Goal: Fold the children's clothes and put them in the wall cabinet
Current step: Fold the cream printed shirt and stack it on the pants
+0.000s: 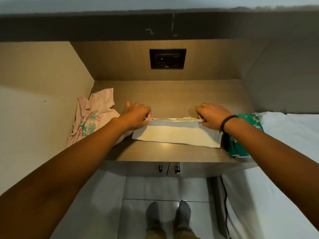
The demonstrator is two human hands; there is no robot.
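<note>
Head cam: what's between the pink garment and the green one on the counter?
In the head view, the cream garment lies flat between the pink garment and the green garment, its far edge pinched by the left hand and right hand.

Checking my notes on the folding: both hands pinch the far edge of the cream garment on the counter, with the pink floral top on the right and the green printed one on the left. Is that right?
One thing is wrong: the sides are swapped. In the head view the pink floral top lies on the left and the green printed one on the right. The left hand and right hand do pinch the far edge of the cream garment on the counter.
</note>
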